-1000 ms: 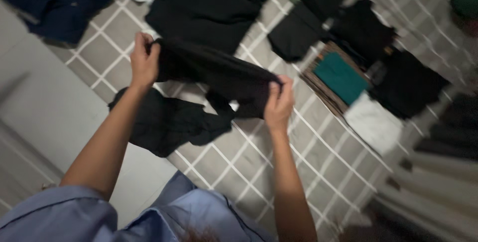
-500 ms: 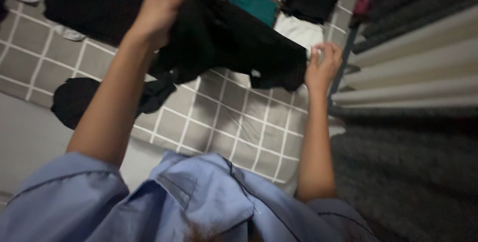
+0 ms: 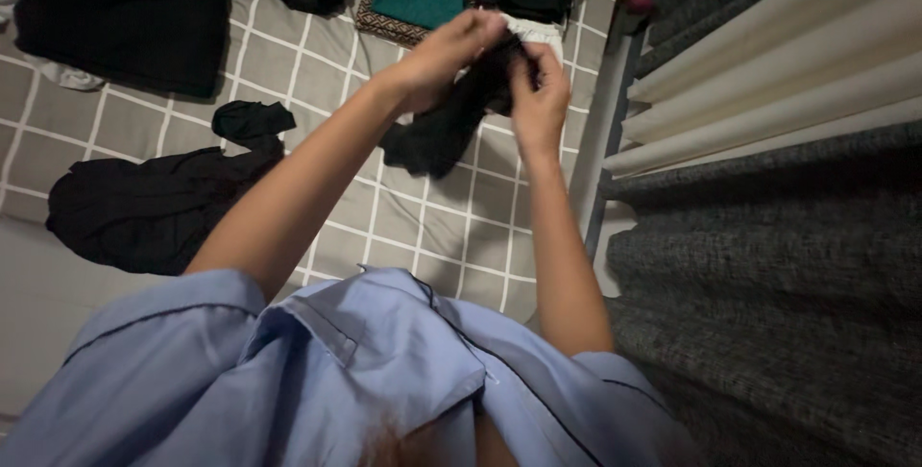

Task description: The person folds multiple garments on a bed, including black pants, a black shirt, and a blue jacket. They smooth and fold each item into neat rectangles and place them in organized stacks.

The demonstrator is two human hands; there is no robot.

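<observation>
Hands closed together; garment (image 3: pixel 444 126) hangs below fingers (image 3: pixel 523 61).

Looked like a home bedroom: grey bedsheet with white grid lines (image 3: pixel 423 227), folded black garments (image 3: pixel 125 15) laid out on it, dark grey textured carpet (image 3: pixel 768 313) alongside.

Soft matt black cloth garment (image 3: pixel 451 121) bunches in both grips. Beneath them, the checked bed sheet (image 3: pixel 423 227) looks smooth cotton; right of them, coarse grey woven fabric (image 3: pixel 768 275).
</observation>
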